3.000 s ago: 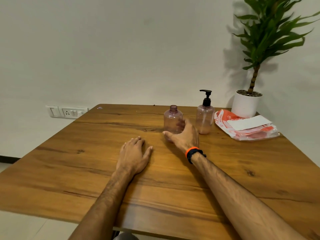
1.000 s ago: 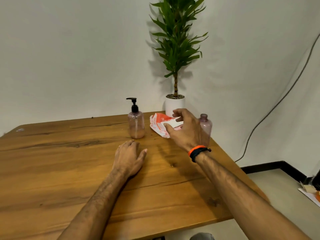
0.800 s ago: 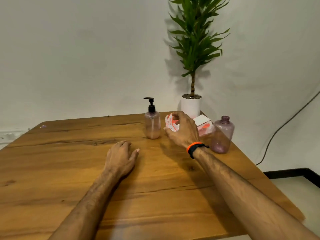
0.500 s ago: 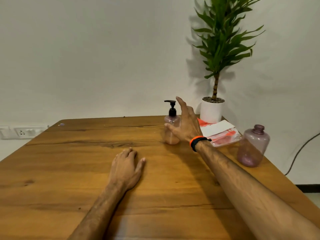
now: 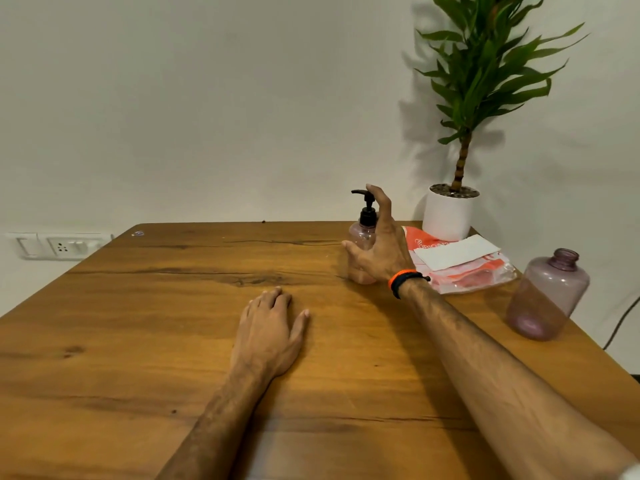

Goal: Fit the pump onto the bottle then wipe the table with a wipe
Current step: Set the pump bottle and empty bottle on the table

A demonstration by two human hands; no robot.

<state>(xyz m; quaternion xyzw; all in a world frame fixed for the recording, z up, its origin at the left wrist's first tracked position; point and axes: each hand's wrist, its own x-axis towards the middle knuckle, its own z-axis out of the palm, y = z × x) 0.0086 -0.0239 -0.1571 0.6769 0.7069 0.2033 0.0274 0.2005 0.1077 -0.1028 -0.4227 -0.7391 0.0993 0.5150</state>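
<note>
The person's right hand (image 5: 381, 251) is reaching at the small pump bottle (image 5: 362, 258) standing near the far edge of the table (image 5: 138, 341), with fingers spread open and curving around it, thumb toward the near side; whether skin is already touching the plastic cannot be told, since the hand is covering most of the body. The black pump (image 5: 366, 209) is sitting on top of that bottle. The left hand (image 5: 268, 332) is lying flat, palm down and fingers loosely together, gripping nothing, toward the middle of the table. The capless bottle (image 5: 549, 296) is standing upright close to the right edge, well apart from the pump, and the wipes pack (image 5: 464, 268) is lying between the two near the far right corner, just beside a potted plant (image 5: 450, 209). The risk is probably a knock: a light bottle could tip from a sideways squeeze, and the open one, so near the edge, could be swept off by a forearm.
</note>
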